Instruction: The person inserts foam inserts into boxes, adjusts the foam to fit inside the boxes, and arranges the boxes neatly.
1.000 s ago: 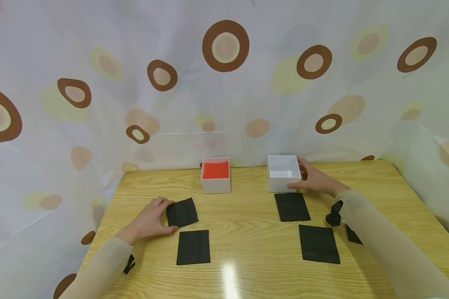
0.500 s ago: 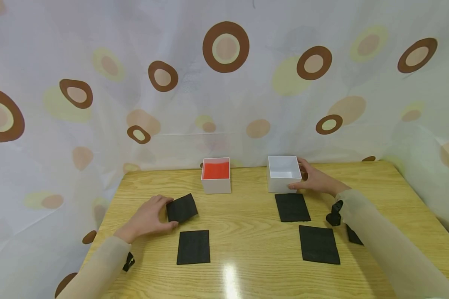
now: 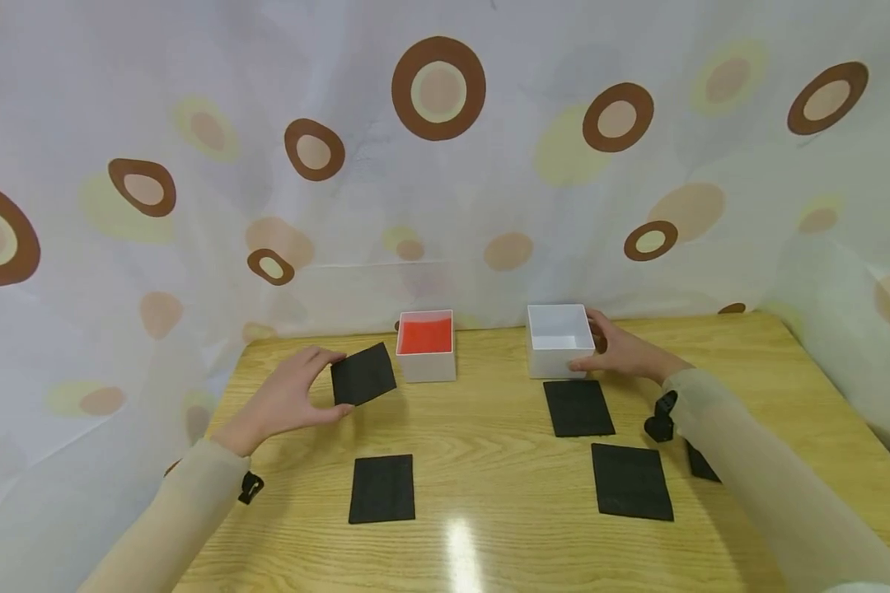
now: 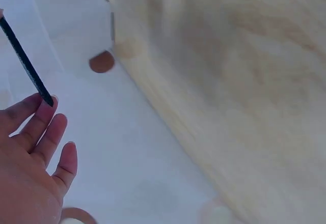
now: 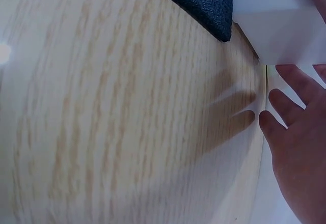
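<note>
In the head view my left hand (image 3: 292, 395) pinches a thin black square sheet (image 3: 363, 375) by its left side, between thumb and fingers. The sheet is raised off the table and tilted. Its edge shows as a dark strip (image 4: 25, 61) at the fingertips in the left wrist view. At the back right, my right hand (image 3: 626, 352) grips the right side of a white open-topped box (image 3: 559, 364), thumb at the front and fingers toward the back. The box stands on the table, and nothing shows inside it. The right wrist view catches the box wall (image 5: 285, 35) beside the fingers.
Left of the gripped box stands another white box (image 3: 426, 368) with red inside. Black squares lie flat on the wooden table (image 3: 489, 445): one front left (image 3: 381, 488), one before the right box (image 3: 578, 408), others further right. A patterned cloth (image 3: 489, 181) hangs behind.
My left hand has lifted the black sheet off the table, up and away toward the left box. The right hand stays on its box.
</note>
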`<action>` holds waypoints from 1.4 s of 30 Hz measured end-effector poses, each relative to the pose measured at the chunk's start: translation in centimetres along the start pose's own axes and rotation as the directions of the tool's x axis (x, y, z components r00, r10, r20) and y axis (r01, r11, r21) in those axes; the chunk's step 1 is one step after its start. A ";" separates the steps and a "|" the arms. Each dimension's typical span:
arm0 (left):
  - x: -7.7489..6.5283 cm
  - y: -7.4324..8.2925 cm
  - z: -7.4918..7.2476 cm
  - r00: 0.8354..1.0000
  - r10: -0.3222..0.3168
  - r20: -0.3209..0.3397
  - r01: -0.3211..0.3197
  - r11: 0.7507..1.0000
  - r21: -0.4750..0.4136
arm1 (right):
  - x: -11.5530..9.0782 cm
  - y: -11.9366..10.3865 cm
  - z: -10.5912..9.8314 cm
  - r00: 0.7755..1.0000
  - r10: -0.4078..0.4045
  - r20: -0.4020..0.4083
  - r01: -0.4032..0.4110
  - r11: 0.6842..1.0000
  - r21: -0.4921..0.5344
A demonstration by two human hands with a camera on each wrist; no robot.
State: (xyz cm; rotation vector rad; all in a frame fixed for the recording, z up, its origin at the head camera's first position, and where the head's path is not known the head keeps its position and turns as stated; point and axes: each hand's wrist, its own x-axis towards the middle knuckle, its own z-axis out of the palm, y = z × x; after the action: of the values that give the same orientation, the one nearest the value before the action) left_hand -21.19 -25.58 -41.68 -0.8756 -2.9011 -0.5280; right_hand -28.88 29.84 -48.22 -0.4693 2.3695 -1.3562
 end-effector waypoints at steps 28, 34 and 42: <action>17.7 12.0 2.8 0.944 0.209 0.253 -0.256 0.952 0.170 | 0.1 0.4 -0.1 1.000 0.021 0.013 -0.021 1.000 0.019; 20.4 13.6 4.7 0.942 0.186 0.280 -0.247 0.949 0.198 | 0.1 0.2 -0.1 1.000 0.024 0.017 -0.024 1.000 0.003; 22.9 15.6 6.7 0.939 0.202 0.279 -0.267 0.938 0.219 | 0.1 0.3 0.0 0.999 0.014 0.039 -0.017 0.997 0.072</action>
State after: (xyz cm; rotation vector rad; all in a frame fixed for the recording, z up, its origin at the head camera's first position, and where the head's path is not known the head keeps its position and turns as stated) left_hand -31.62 0.89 -39.58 -1.3094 -2.9234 -0.0217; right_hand -28.98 29.94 -48.45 -0.4514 2.2800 -1.4081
